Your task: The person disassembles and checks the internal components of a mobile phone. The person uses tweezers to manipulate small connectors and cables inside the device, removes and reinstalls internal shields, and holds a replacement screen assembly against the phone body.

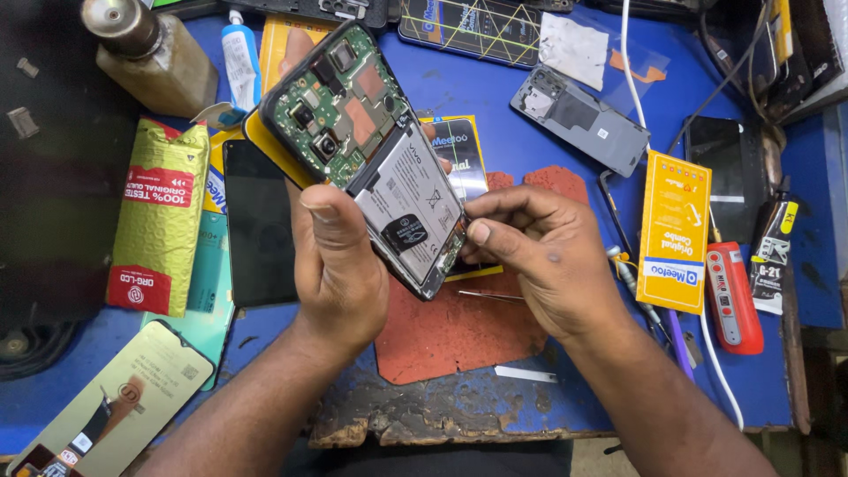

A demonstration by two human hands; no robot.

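Green circuit board and a grey battery show on the opened smartphone [371, 150], held tilted at centre frame. Right hand [539, 252] pinches its fingertips [477, 231] at the phone's lower right edge, by the battery's corner; left hand [340, 265] grips the phone from below, thumb pressed on its left edge. Beneath lies a red work mat [459, 331] on the blue workbench [459, 88]. A grey back cover [579, 119] rests upper right, a yellow parts box [676, 230] at right, a gold packet [159, 216] at left
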